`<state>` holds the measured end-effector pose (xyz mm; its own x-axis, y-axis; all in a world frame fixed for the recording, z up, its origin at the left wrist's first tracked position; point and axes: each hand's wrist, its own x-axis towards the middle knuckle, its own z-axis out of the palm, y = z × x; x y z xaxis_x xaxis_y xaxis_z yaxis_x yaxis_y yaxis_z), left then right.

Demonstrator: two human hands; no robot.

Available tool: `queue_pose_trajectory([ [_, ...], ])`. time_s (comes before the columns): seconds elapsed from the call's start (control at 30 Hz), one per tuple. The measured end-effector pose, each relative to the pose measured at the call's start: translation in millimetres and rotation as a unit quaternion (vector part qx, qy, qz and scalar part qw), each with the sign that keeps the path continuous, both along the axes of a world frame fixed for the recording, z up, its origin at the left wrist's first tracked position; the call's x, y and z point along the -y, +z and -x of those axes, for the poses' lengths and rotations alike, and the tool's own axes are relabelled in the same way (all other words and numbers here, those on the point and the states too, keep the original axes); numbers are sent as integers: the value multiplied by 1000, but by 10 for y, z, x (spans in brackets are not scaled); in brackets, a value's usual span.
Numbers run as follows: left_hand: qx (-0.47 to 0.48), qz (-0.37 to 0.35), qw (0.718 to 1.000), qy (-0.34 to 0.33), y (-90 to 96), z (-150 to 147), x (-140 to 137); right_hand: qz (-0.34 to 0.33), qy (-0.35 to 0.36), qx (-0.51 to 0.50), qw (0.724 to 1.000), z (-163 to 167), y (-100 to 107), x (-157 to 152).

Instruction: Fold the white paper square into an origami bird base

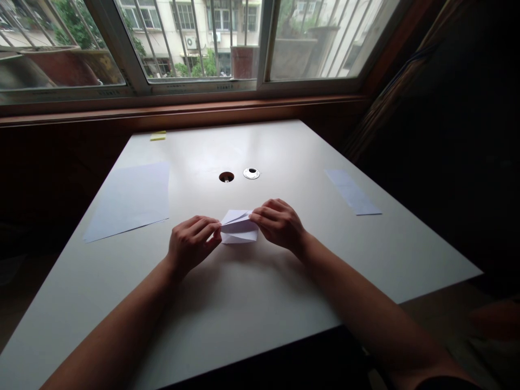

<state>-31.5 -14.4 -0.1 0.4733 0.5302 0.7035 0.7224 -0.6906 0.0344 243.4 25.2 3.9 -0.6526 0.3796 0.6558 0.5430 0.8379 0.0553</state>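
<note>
A folded piece of white paper (239,230) is held between my hands, a little above the middle of the table. Its layers stand partly apart, with creases across the upper flap. My left hand (195,238) pinches the paper's left edge between thumb and fingers. At the upper right corner, my right hand (280,225) grips it with bent fingers; that thumb is mostly hidden behind them.
On the white table (195,325) lie paper sheets (130,197) at left and a narrow paper strip (353,192) at right. Beyond my hands are a round hole (226,177) and a silvery ring (251,173). A yellow pad (158,135) sits near the far edge, below the window.
</note>
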Motion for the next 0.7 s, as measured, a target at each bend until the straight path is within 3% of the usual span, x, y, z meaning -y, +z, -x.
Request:
queue_pose_trajectory([
  [0.33,47,-4,998,34,-9,64,-20,1,-24,-23,999,-144,-47,-62],
  [0.7,14,41,999,-12,14,31,-2,2,-3,-7,1000,-32,-37,-16],
])
